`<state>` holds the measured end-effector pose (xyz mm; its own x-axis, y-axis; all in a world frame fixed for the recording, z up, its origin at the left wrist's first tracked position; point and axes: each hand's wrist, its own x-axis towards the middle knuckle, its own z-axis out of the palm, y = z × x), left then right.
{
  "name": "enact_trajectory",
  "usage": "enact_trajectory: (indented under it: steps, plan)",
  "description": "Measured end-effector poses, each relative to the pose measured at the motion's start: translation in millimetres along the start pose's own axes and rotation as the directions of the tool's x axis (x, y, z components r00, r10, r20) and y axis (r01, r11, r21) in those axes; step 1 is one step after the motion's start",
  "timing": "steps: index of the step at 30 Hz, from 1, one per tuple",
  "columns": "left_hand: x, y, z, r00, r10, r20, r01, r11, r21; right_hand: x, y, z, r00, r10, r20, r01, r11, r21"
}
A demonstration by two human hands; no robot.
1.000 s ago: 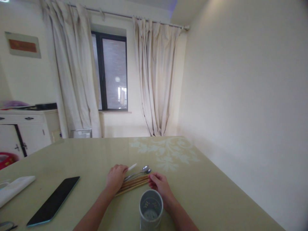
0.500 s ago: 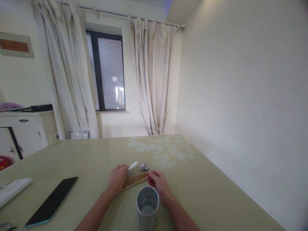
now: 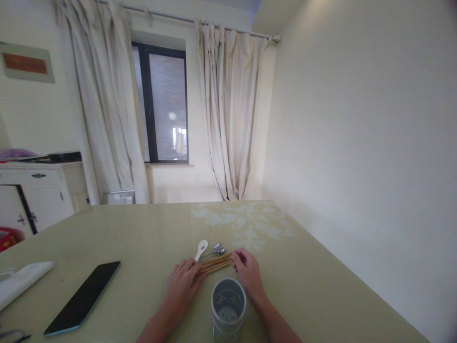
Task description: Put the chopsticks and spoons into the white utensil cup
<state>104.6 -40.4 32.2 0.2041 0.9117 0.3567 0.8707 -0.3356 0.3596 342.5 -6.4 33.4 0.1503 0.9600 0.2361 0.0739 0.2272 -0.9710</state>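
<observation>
Several wooden chopsticks [image 3: 216, 264] lie side by side on the table, between my two hands. My left hand [image 3: 183, 283] has its fingers wrapped over their left ends. At their right ends are the curled fingers of my right hand [image 3: 246, 267], thumb and index finger pressed together at the tips. Just behind the chopsticks lie two metal spoons [image 3: 219, 249], and a white spoon [image 3: 202, 247] points away from me beside them. A grey cylindrical holder [image 3: 228, 305] stands upright in front of me, between my forearms, with holes in its bottom.
On the pale green table [image 3: 143, 238], a dark tablet-like slab [image 3: 84, 297] lies to the left. Beyond it is a white object [image 3: 24, 281], with a thin dark item [image 3: 14, 336] at the lower left corner. A wall [image 3: 357, 166] runs along the right side.
My left hand has shifted toward me and over the chopsticks' left ends, showing more of the white spoon. The whole view has moved slightly, so things appear farther right.
</observation>
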Motion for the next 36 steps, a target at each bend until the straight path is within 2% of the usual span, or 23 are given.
enact_trajectory:
  steps: [6,13,18,22,26,31,36]
  plan:
    - [1,7,-1.3,0.996,-0.019,0.087,0.018,1.0,0.009,0,10,-2,0.997,-0.073,-0.019,0.067,0.967,-0.245]
    - [1,10,-1.8,0.993,-0.041,0.107,0.041,0.999,-0.003,-1,13,-2,0.994,-0.083,0.07,0.102,0.939,-0.33]
    - [0,15,-5.7,0.991,-0.029,0.127,0.033,0.999,-0.032,-3,12,-3,0.991,-0.098,0.093,0.124,0.931,-0.343]
    - [0,18,-8.2,0.994,-0.011,0.109,0.02,0.996,-0.082,-3,11,-3,0.991,-0.1,0.092,0.125,0.936,-0.33]
    - [0,19,-9.9,0.994,-0.051,0.101,0.064,0.99,-0.127,-3,9,-1,0.992,-0.109,0.058,0.122,0.943,-0.308]
    - [1,16,-5.3,0.998,-0.046,0.045,0.054,0.978,-0.199,0,1,-4,0.997,-0.062,0.043,0.066,0.99,-0.121]
    - [0,6,-0.4,0.997,-0.05,-0.059,0.03,0.952,-0.303,9,-14,-16,0.999,-0.039,-0.01,0.04,0.998,0.052]
